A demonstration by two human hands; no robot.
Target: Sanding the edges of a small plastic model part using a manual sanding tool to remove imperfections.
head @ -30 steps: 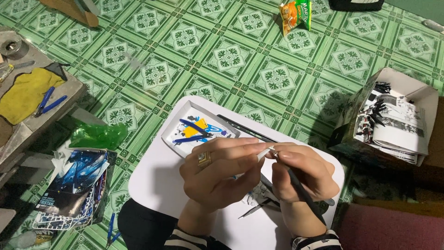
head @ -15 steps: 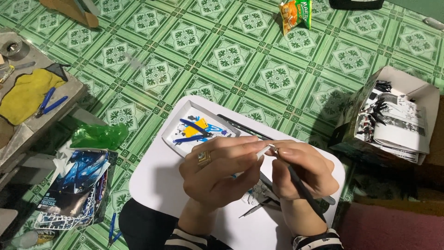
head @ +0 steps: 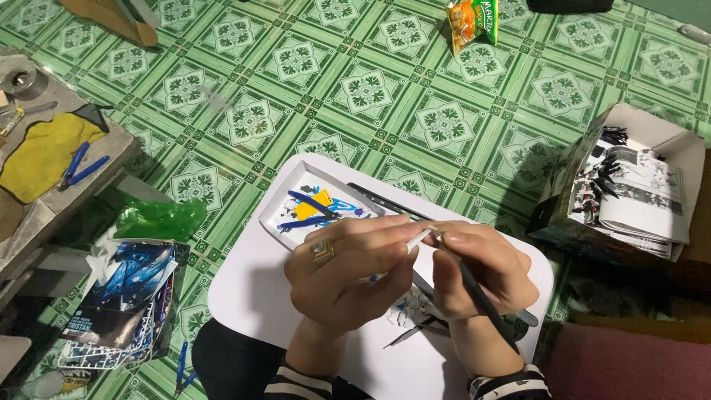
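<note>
The left hand (head: 348, 270) pinches a small white part (head: 420, 238) at its fingertips, thumb and forefinger closed on it; the part is a thin, pale sliver, slightly slanted, held just above the white board (head: 252, 296) on the lap; it is too small to make out any detail on it. The right hand (head: 481, 270) meets it from the other side, fingers wrapped shut around a dark, slim tool (head: 485, 300) whose tip touches the part and whose handle runs back down past the wrist. A ring (head: 323, 252) sits on the left hand. Just beyond the hands lies a white tray (head: 292, 194) with blue and yellow pieces; an open box (head: 629, 185) of dark parts and a booklet stands well off to the right on the green tiled floor (head: 355, 81); blue cutters (head: 81, 167) rest on a yellow cloth (head: 41, 155) at far left.
</note>
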